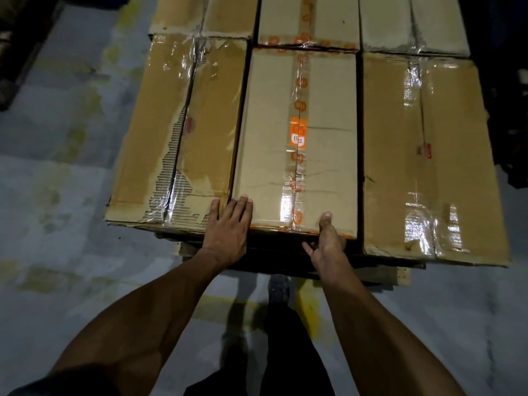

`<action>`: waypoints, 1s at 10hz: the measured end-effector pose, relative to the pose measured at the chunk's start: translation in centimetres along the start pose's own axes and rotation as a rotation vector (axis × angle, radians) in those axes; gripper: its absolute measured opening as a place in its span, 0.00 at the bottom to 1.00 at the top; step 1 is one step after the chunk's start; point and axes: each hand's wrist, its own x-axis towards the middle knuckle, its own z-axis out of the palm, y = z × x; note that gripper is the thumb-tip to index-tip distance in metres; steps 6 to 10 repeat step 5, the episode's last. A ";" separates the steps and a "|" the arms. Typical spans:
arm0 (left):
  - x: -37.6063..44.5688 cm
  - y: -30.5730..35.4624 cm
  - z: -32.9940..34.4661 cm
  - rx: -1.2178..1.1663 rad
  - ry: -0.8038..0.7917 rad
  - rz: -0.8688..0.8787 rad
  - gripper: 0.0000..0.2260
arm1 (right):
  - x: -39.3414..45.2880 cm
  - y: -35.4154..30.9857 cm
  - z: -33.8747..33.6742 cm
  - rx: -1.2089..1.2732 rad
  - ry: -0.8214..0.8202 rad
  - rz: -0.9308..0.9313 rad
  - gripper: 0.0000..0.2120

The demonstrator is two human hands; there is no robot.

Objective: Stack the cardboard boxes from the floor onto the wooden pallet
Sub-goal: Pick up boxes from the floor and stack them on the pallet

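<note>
Several taped cardboard boxes lie side by side on the wooden pallet point(380, 274). The middle box point(271, 132) carries tape with orange logos. My left hand point(227, 228) rests flat on its near left corner, fingers straight, with one finger over the edge of the torn left box point(174, 132). My right hand point(327, 241) sits at the middle box's near edge, thumb on top and fingers down over the front face. A wider box point(445, 155) with glossy tape lies on the right.
A second row of boxes point(308, 21) fills the pallet behind the front three. Worn grey floor point(65, 181) with faded yellow paint surrounds the pallet. My foot point(278, 288) stands just before the pallet's front edge. Dark objects point(511, 110) line the right side.
</note>
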 end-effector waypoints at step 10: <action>-6.1 1.7 -3.5 -0.612 -0.098 -0.151 0.25 | -9.0 1.4 -5.6 -0.977 -0.071 -0.576 0.21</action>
